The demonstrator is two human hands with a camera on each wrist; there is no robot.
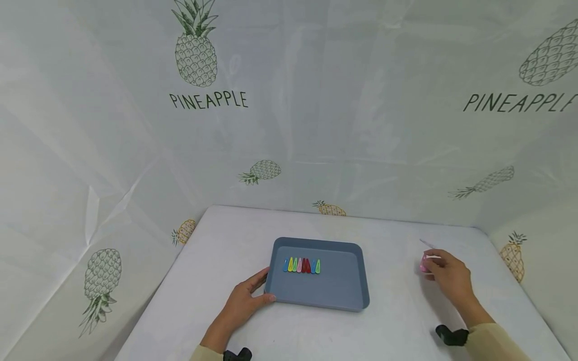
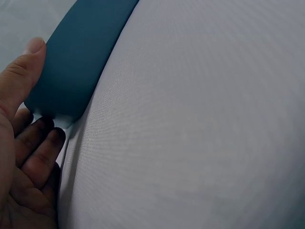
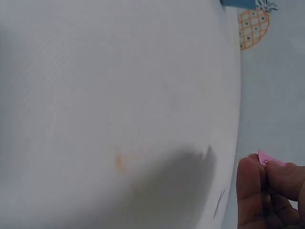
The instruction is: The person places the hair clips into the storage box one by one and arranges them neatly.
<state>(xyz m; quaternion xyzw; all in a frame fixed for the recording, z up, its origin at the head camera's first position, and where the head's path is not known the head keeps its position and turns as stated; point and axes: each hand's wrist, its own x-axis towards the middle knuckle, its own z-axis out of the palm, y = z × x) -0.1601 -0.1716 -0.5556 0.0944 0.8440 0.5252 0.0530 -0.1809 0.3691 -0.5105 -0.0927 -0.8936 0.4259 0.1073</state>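
Note:
A blue-grey tray (image 1: 343,281) lies on the table. Inside it, towards the left, a row of snap hair clips (image 1: 300,265) stands side by side in blue, yellow, green, pink and red. My left hand (image 1: 244,302) holds the tray's near left corner; the left wrist view shows the thumb at the rim and the fingers bent beneath the tray's corner (image 2: 78,71). Well to the right of the tray, my right hand (image 1: 449,276) is raised above the table. Thumb and fingertips pinch a small pink piece (image 3: 270,159) with a shiny dot; the fingers hide most of it.
The white-covered table (image 1: 388,331) reaches back to a hanging pineapple-print sheet (image 1: 361,125), which also surrounds the sides. A thin dark line (image 1: 426,243) shows on the tabletop beyond the right hand. Dark wrist mounts (image 1: 451,335) sit on both wrists.

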